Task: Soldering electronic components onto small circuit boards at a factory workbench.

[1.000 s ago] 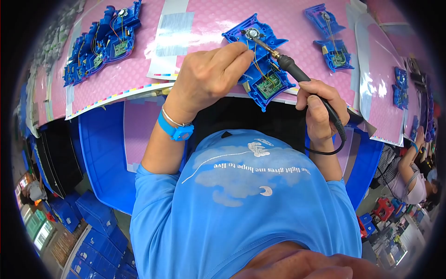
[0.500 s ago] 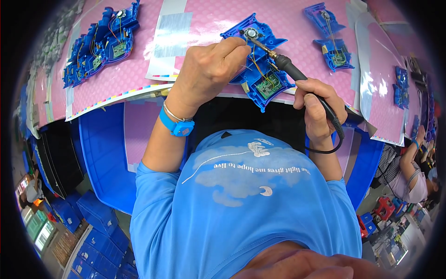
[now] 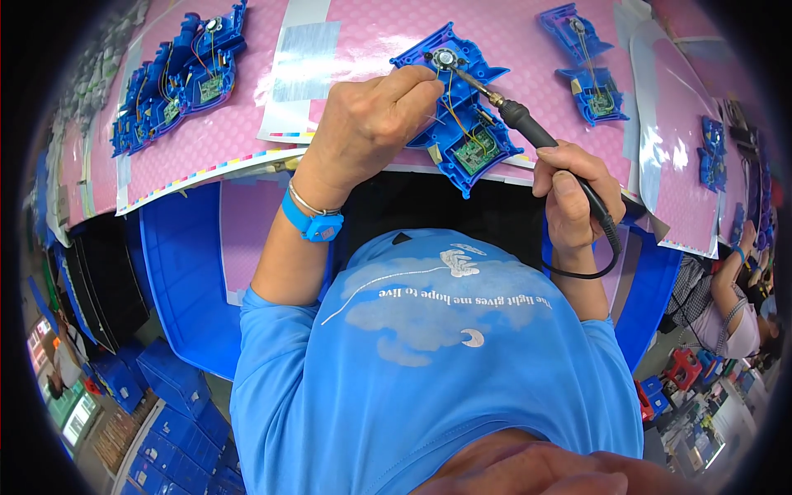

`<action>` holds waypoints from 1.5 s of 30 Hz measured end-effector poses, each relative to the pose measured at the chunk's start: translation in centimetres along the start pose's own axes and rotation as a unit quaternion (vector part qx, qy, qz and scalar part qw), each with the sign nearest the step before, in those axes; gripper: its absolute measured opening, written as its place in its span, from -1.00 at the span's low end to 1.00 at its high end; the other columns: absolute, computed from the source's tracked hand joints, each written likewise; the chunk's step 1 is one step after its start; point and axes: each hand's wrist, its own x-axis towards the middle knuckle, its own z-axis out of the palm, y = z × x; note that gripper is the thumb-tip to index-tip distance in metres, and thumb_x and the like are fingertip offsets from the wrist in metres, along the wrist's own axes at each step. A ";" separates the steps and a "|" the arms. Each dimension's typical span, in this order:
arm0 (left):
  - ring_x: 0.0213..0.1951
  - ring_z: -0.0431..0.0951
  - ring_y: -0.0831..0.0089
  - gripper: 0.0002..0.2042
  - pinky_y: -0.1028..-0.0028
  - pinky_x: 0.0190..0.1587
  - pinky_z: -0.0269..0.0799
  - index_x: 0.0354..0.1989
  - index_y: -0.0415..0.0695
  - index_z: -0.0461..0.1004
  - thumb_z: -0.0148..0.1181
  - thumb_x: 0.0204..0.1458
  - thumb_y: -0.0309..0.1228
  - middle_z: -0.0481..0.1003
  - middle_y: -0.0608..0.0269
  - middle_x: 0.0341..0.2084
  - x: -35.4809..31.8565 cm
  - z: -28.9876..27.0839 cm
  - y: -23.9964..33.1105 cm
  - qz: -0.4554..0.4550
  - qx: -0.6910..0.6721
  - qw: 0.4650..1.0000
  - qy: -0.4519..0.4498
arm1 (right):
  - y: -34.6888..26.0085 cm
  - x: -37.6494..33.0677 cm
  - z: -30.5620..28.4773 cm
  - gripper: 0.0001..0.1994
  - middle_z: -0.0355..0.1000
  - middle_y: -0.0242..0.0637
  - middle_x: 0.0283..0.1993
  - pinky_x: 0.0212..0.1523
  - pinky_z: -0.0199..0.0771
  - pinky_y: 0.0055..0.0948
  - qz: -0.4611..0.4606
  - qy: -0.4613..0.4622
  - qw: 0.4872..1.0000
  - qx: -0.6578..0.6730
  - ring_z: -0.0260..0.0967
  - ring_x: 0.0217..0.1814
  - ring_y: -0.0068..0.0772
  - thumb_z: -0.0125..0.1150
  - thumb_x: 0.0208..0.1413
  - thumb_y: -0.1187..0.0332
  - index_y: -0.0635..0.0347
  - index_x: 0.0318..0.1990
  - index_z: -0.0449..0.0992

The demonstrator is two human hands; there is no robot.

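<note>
A blue plastic housing (image 3: 459, 115) with a green circuit board and a small round speaker lies on the pink mat (image 3: 371, 37) in front of me. My left hand (image 3: 371, 124) pinches thin wire or solder at the speaker, fingertips touching the housing's upper left. My right hand (image 3: 573, 194) grips a black soldering iron (image 3: 528, 128) by its handle. The iron's metal tip reaches up and left to the speaker. A black cord loops below my right hand. I wear a blue wrist strap (image 3: 312, 219) on the left wrist.
Several finished blue housings (image 3: 177, 74) are stacked at the far left of the mat. Two more blue housings (image 3: 587, 62) lie at the upper right. Blue bins (image 3: 177, 272) stand under the bench edge. Another person (image 3: 730, 305) sits at the right.
My left hand has shifted slightly on the housing, fingertips now at the speaker. The iron tip stays at the same spot.
</note>
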 end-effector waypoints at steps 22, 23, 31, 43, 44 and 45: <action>-0.39 0.66 0.34 -0.77 0.43 -0.42 0.57 -0.28 -0.15 0.61 0.47 -0.15 -0.56 0.62 0.25 -0.28 -0.8 -1.7 0.8 -0.099 -0.157 0.982 0.013 | -0.1 -0.3 -0.8 -0.73 0.47 -0.14 -0.47 -0.46 0.36 -0.49 -0.012 0.003 1.000 0.001 0.39 -0.51 -0.45 0.10 0.15 0.43 0.50 -0.13 0.57; -0.39 0.66 0.34 -0.77 0.43 -0.42 0.57 -0.28 -0.15 0.61 0.47 -0.15 -0.56 0.62 0.25 -0.28 -1.2 -2.3 0.9 -0.098 -0.158 0.983 0.011 | 0.0 -0.5 -1.1 -0.70 0.43 -0.13 -0.45 -0.42 0.32 -0.47 -0.011 -0.003 1.000 -0.006 0.34 -0.47 -0.43 0.08 0.19 0.41 0.55 -0.08 0.52; -0.28 0.69 0.18 -0.66 0.38 -0.30 0.62 -0.12 -0.13 0.61 0.40 -0.14 -0.66 0.62 0.19 -0.03 -1.5 -2.4 2.0 -0.087 -0.201 0.973 -0.070 | -0.4 -0.9 -1.5 -0.69 0.41 -0.16 -0.48 -0.42 0.33 -0.48 -0.003 0.046 0.999 0.020 0.34 -0.48 -0.43 0.04 0.20 0.42 0.56 -0.07 0.53; -0.26 0.60 0.00 -0.80 0.24 -0.23 0.52 -0.19 -0.17 0.54 0.19 0.03 -0.68 0.58 0.13 -0.23 0.1 -7.7 -10.5 -0.012 0.032 0.988 -0.153 | -0.8 -2.3 -3.5 -0.71 0.41 -0.14 -0.39 -0.41 0.30 -0.50 -0.020 0.083 0.994 0.066 0.32 -0.43 -0.43 0.02 0.25 0.46 0.54 -0.04 0.54; -0.25 0.61 0.00 -0.78 0.21 -0.22 0.52 -0.19 -0.16 0.55 0.18 0.00 -0.68 0.58 0.11 -0.24 0.0 -8.8 -11.8 -0.011 0.055 0.985 -0.161 | -0.6 -2.3 -3.3 -0.71 0.41 -0.14 -0.39 -0.41 0.30 -0.50 -0.021 0.085 0.994 0.070 0.32 -0.43 -0.43 0.02 0.25 0.46 0.54 -0.04 0.54; -0.25 0.61 0.00 -0.76 0.19 -0.21 0.52 -0.18 -0.14 0.56 0.16 -0.02 -0.67 0.59 0.08 -0.26 -0.2 -10.1 -13.0 -0.011 0.079 0.982 -0.169 | -0.6 -2.1 -2.9 -0.71 0.41 -0.15 -0.43 -0.43 0.28 -0.51 -0.010 0.103 0.992 0.075 0.30 -0.46 -0.46 0.03 0.22 0.48 0.56 -0.05 0.54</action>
